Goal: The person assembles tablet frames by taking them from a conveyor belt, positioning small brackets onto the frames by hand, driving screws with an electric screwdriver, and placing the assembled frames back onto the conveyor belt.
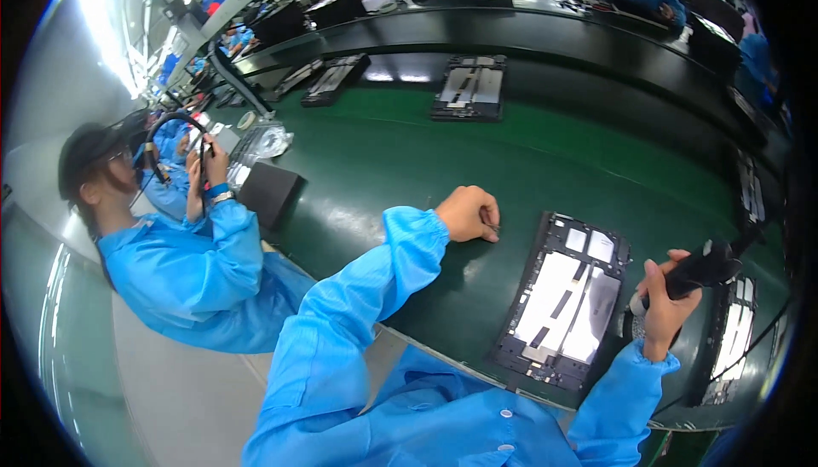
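Note:
My left hand [469, 214] is over the green bench mat, left of an opened tablet [558, 301]. Its thumb and fingertips are pinched together, and whatever may be between them is too small to make out. The tablet lies face down, its white battery cells and black circuit parts exposed. To its right, my right hand [669, 305] is wrapped round a black corded tool [703, 271] that looks like an electric screwdriver. The tool is tilted, its cable end up and to the right; my hand partly hides its front end.
Further opened tablets lie at the far side [470, 88], the far left [338, 79] and the right edge [733, 343]. A black box [268, 194] sits on the left. A co-worker [179, 237] in blue is close on my left; others work across the bench.

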Action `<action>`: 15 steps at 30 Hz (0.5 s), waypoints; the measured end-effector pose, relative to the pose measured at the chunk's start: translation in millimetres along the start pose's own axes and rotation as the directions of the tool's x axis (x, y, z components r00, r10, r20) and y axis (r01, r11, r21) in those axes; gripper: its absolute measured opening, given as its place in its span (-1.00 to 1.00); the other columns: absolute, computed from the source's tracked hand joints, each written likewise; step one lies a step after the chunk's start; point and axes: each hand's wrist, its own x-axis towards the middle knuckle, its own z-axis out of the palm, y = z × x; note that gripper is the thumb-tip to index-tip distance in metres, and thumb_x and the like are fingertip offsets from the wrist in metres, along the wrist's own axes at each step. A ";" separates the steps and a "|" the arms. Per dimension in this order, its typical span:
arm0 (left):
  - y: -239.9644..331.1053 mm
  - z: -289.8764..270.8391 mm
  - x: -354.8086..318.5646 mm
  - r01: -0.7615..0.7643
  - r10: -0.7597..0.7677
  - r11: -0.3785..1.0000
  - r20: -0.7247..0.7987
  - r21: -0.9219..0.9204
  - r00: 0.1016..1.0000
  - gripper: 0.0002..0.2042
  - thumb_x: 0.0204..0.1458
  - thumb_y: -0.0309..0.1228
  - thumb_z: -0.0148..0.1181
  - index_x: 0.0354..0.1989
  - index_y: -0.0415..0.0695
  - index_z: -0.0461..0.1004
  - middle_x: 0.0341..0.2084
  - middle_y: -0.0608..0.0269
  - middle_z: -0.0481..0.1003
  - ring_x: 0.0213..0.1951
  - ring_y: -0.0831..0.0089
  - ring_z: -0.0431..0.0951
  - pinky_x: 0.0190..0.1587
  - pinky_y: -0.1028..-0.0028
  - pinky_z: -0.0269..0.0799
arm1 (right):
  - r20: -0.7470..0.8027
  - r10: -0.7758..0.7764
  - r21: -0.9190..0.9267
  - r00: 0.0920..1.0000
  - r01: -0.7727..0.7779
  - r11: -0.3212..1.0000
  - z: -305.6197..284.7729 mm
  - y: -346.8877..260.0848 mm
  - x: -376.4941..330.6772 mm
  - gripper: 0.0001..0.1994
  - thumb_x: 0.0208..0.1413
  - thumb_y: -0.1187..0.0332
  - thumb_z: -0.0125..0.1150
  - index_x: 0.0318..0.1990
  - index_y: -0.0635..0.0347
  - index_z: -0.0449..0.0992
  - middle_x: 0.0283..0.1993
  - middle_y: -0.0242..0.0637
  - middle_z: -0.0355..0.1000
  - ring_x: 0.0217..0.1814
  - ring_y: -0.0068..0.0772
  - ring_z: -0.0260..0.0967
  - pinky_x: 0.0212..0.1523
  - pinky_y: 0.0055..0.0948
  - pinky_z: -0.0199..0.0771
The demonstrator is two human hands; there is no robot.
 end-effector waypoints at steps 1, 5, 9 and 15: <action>-4.7 0.8 4.3 -0.011 0.020 0.991 0.063 -0.137 0.998 -0.78 -0.29 -0.40 0.40 -0.51 -0.23 0.50 -0.56 0.24 0.51 -0.50 0.53 0.51 -0.48 0.53 0.40 | -0.022 0.000 -0.023 1.000 -0.001 1.000 -1.9 -0.5 -0.4 -0.67 -0.14 0.60 0.25 -0.18 0.27 0.32 -0.58 -0.41 0.28 -0.66 -0.64 0.22 -0.62 -0.65 0.19; 0.5 -2.4 14.4 0.144 -0.060 0.898 0.207 -0.416 0.976 -0.79 -0.25 -0.42 0.39 -0.51 -0.27 0.49 -0.58 0.28 0.53 -0.52 0.57 0.51 -0.51 0.57 0.39 | -0.009 -0.021 -0.026 1.000 0.020 0.999 -7.9 5.1 -0.3 -0.67 -0.12 0.56 0.26 -0.17 0.25 0.32 -0.58 -0.41 0.28 -0.65 -0.64 0.22 -0.61 -0.67 0.17; 10.7 -7.9 23.5 0.375 -0.267 0.886 0.361 -0.272 0.893 -0.80 -0.27 -0.43 0.40 -0.52 -0.25 0.52 -0.57 0.28 0.54 -0.53 0.57 0.51 -0.49 0.57 0.37 | 0.020 -0.031 -0.029 0.999 0.032 0.999 -4.3 6.2 1.2 -0.67 -0.12 0.55 0.26 -0.16 0.24 0.31 -0.58 -0.41 0.28 -0.65 -0.63 0.22 -0.60 -0.65 0.18; 26.8 -1.8 11.7 0.097 -0.116 0.975 0.086 0.202 0.989 -0.79 -0.33 -0.40 0.40 -0.53 -0.21 0.52 -0.61 0.18 0.51 -0.53 0.35 0.52 -0.46 0.43 0.38 | 0.018 -0.037 -0.012 0.999 0.037 0.999 -4.9 5.9 0.5 -0.65 -0.13 0.55 0.27 -0.15 0.22 0.31 -0.59 -0.41 0.28 -0.64 -0.61 0.23 -0.59 -0.65 0.19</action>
